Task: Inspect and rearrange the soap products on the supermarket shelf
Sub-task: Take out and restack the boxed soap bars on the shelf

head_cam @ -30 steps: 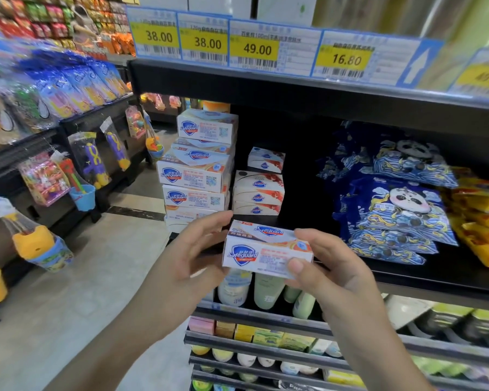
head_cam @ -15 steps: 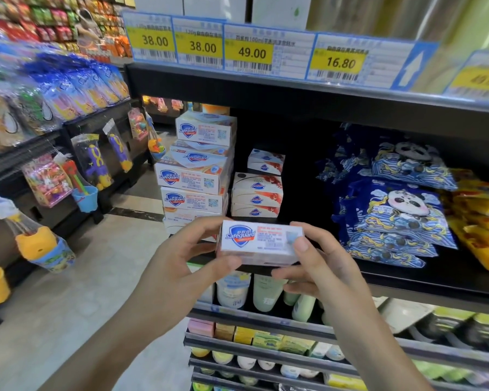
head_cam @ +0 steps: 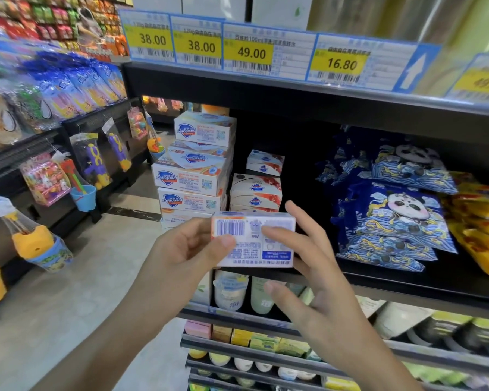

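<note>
A white soap box (head_cam: 254, 239) is held in the air just in front of the black shelf (head_cam: 407, 289), level with its front edge and below the lower boxes of the Safeguard stack (head_cam: 194, 176). Its printed back faces the camera: a barcode sits at the upper left beside an orange strip, small blue text runs across the middle, and a solid blue block of print lies at the lower right. The print reads upside down. The box lies level with its long side across.

The left hand (head_cam: 181, 249) grips the box at its left end, thumb laid over the face near the barcode and the other fingers curled behind. The right hand (head_cam: 314, 280) holds the right end more loosely: one finger lies across the face, another reaches up past the top right corner, and the thumb hangs free below the box, touching nothing.

Behind the soap box, to its upper left, the Safeguard stack stands on the shelf in white, blue-shielded cartons. Just right of that stack is a lower pile of white and red soap boxes (head_cam: 256, 190). Well to the right of the held box lie blue panda-print packs (head_cam: 390, 221).
</note>
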A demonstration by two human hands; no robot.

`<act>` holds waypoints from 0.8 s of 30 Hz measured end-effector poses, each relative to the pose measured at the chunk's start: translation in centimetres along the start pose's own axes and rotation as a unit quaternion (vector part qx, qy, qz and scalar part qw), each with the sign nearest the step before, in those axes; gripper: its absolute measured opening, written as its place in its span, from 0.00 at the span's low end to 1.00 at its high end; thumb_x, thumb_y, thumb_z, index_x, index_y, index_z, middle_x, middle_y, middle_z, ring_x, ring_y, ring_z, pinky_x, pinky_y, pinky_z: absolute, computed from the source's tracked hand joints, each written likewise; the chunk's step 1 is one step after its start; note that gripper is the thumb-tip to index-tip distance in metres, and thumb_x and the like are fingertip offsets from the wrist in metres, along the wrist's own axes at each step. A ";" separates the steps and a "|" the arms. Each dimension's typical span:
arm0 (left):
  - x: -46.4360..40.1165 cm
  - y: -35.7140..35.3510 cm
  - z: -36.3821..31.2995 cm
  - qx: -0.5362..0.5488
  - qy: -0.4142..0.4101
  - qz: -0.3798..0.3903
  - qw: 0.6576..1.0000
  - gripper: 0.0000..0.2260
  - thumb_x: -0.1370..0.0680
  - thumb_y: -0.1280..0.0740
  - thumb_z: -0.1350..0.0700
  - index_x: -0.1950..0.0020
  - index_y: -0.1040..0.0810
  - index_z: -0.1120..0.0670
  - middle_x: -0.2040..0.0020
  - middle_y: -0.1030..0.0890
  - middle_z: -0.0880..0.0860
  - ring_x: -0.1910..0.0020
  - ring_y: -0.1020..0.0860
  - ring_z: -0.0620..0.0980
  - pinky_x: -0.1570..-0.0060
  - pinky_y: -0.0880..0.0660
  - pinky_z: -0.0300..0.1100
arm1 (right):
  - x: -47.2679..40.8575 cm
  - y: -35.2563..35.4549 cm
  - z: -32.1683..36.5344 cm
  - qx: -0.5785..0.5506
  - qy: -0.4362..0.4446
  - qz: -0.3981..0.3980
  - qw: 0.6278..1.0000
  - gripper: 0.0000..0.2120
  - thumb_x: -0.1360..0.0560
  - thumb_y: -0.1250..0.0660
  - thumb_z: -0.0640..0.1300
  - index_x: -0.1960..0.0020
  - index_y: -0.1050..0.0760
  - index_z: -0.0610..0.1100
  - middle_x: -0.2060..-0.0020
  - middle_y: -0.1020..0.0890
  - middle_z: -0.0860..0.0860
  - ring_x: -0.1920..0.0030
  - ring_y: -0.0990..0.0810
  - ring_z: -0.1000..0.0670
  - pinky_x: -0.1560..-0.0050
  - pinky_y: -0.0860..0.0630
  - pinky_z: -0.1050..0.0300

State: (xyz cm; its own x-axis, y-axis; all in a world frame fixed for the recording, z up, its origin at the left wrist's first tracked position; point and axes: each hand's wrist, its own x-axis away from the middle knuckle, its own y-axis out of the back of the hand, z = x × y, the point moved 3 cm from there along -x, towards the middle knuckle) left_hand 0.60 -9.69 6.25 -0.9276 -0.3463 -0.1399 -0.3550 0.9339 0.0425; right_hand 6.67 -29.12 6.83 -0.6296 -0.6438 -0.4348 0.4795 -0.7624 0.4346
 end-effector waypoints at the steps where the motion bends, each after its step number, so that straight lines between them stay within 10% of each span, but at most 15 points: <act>1: -0.1 -0.1 0.0 0.006 0.008 -0.001 1.000 0.16 0.27 0.30 0.48 0.41 0.17 0.50 0.48 0.12 0.48 0.48 0.14 0.48 0.50 0.18 0.38 | 0.0 0.0 0.0 0.002 0.001 -0.003 1.000 0.30 0.23 0.29 0.30 0.30 0.26 0.58 0.20 0.43 0.62 0.21 0.40 0.54 0.27 0.30 0.51; 15: -0.8 0.0 -0.8 0.019 0.095 -0.022 0.995 0.19 0.24 0.38 0.39 0.44 0.17 0.49 0.52 0.12 0.50 0.52 0.13 0.49 0.50 0.19 0.47 | -1.3 0.9 -1.1 -0.212 -0.050 -0.043 0.975 0.16 0.25 0.27 0.32 0.42 0.19 0.47 0.30 0.26 0.51 0.38 0.19 0.41 0.41 0.20 0.48; 20: -1.5 1.4 1.8 0.057 0.124 -0.031 0.990 0.07 0.20 0.31 0.47 0.46 0.15 0.46 0.55 0.12 0.47 0.58 0.13 0.47 0.61 0.17 0.45 | -1.2 1.2 -0.8 -0.249 -0.108 -0.064 0.960 0.17 0.28 0.26 0.40 0.41 0.19 0.51 0.40 0.16 0.48 0.42 0.17 0.40 0.43 0.19 0.46; 24: 0.0 0.5 0.0 -0.046 -0.022 0.023 0.998 0.30 0.22 0.35 0.74 0.29 0.26 0.44 0.35 0.18 0.44 0.36 0.20 0.45 0.43 0.21 0.43 | -1.2 1.3 -0.6 -0.241 -0.141 -0.070 0.958 0.18 0.27 0.25 0.42 0.38 0.19 0.52 0.41 0.16 0.49 0.42 0.17 0.39 0.38 0.20 0.40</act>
State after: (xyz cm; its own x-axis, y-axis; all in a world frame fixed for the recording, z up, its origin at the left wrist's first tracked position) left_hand 0.42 -9.20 6.32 -0.9380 -0.2971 -0.1785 -0.3233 0.9357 0.1410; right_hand 8.42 -29.43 7.48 -0.8156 -0.5419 -0.2029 0.5622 -0.8250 -0.0565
